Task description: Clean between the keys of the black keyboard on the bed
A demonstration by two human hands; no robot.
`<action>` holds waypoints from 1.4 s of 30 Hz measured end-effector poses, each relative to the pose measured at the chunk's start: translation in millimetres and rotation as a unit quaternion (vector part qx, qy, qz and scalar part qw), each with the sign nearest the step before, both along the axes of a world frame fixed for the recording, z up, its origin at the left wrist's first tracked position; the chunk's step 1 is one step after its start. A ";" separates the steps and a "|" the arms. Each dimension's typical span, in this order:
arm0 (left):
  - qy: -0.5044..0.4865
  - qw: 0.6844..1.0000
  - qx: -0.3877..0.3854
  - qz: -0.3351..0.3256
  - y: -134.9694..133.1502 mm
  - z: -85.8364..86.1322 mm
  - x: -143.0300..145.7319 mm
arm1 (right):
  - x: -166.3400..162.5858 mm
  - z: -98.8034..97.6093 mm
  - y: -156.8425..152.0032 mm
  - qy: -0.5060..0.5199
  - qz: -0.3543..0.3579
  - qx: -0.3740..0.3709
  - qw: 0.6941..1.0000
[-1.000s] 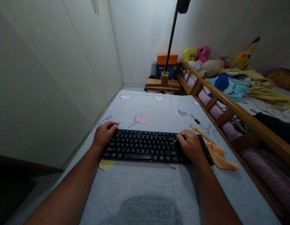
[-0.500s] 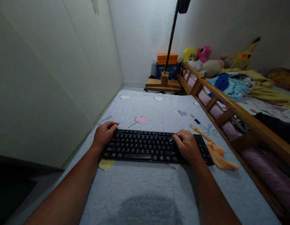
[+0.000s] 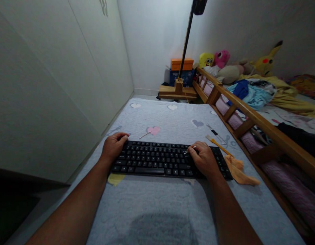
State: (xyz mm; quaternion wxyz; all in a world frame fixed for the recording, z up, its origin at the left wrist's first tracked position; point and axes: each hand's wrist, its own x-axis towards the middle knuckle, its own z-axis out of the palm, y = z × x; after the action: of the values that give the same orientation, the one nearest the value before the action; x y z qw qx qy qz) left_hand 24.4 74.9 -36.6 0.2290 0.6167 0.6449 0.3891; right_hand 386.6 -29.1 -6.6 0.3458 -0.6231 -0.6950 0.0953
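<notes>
A black keyboard lies across a grey blanket with heart shapes. My left hand is curled over the keyboard's left end and grips it. Over the right half of the keys, my right hand pinches a thin white cotton swab, its tip down among the keys.
Another swab lies beyond the keyboard by a pink heart. A yellow-handled brush, a small dark tool and an orange cloth lie to the right. A wooden bed rail runs along the right; white cupboards stand on the left.
My right hand has slid left along the keyboard with the swab. The left hand has stayed at the left end.
</notes>
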 end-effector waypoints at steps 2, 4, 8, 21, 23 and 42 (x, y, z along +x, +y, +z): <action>0.000 1.000 0.003 -0.002 0.0 -0.2 -0.2 | 1.9 0.2 0.2 0.001 -0.006 -0.001 1.000; 0.003 1.000 0.005 -0.002 -0.2 0.4 0.0 | 2.8 0.4 0.3 0.001 -0.007 -0.003 1.000; 0.004 1.000 -0.001 0.000 -0.8 1.9 1.0 | 0.5 0.2 0.1 -0.001 0.001 0.001 1.000; 0.007 1.000 -0.001 0.000 -0.7 1.6 0.7 | -6.9 -1.2 -0.8 -0.004 0.017 -0.006 1.000; 0.008 1.000 0.002 -0.001 -0.8 1.8 0.6 | -7.3 -0.3 -1.2 0.001 0.018 -0.010 1.000; -0.008 1.000 0.001 -0.008 -1.2 3.7 0.2 | 4.7 5.5 -6.0 -0.013 0.004 -0.011 1.000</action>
State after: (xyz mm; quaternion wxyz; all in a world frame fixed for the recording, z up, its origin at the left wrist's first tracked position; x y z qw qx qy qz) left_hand 24.5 73.7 -33.0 0.2366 0.6192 0.6378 0.3923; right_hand 391.4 -35.1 -1.0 0.3291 -0.6255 -0.7009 0.0959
